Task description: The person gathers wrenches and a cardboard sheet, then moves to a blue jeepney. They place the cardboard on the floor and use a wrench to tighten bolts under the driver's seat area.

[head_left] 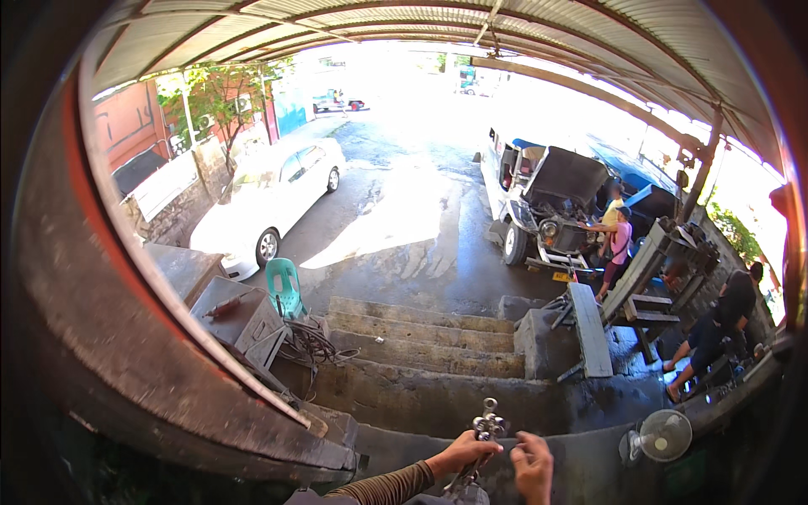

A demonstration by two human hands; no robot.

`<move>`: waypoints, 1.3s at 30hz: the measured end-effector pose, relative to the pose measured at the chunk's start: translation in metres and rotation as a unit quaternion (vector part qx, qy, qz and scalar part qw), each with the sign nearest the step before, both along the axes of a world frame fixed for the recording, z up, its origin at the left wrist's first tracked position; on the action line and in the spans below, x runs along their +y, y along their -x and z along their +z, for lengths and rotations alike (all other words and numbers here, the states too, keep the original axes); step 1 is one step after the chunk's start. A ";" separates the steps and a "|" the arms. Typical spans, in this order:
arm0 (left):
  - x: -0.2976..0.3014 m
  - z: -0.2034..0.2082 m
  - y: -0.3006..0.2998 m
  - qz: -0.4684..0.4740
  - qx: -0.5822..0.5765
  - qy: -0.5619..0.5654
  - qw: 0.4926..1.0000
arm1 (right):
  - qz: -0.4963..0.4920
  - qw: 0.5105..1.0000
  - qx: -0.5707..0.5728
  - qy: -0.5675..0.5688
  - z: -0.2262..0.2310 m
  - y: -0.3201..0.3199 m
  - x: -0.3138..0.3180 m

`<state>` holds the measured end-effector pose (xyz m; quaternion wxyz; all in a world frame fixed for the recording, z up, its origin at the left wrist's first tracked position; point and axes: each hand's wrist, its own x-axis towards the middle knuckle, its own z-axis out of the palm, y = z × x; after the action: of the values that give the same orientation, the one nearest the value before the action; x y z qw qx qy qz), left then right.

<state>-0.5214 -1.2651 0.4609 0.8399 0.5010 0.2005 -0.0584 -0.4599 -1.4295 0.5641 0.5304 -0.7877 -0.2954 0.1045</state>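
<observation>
Near the lower edge, ring-ended metal tools (488,425) were clamped in the grip of the left hand (457,453); just beside, the right hand (532,468) was held half-curled, its grip impossible to judge. Up ahead, machinery (555,210) was exposed inside the open-hooded vehicle (523,218).

Head-worn view looks down and outward — hands (532,467) near at lower centre, roof (404,21) arching across the top.
</observation>
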 end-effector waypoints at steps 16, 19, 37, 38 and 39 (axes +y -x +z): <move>0.183 -0.023 -0.240 -0.070 0.083 -0.338 0.935 | 0.356 0.882 0.302 0.063 -0.111 -0.325 0.250; 0.232 -0.060 -0.272 -0.070 0.051 -0.375 0.923 | 0.398 0.861 0.300 0.104 -0.144 -0.369 0.296; 0.621 -0.395 -0.290 0.276 0.461 -0.293 0.791 | 0.181 0.862 0.363 0.305 -0.496 -0.649 0.578; 0.627 -0.410 -0.285 0.278 0.472 -0.278 0.789 | 0.181 0.856 0.385 0.293 -0.503 -0.659 0.600; 0.635 -0.427 -0.278 0.278 0.487 -0.260 0.786 | 0.181 0.849 0.409 0.281 -0.514 -0.668 0.624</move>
<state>-0.2429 -0.6304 0.0335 0.4487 0.5282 0.7209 -0.0038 0.2085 -0.8059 0.0501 0.3313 -0.7214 -0.1471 0.5901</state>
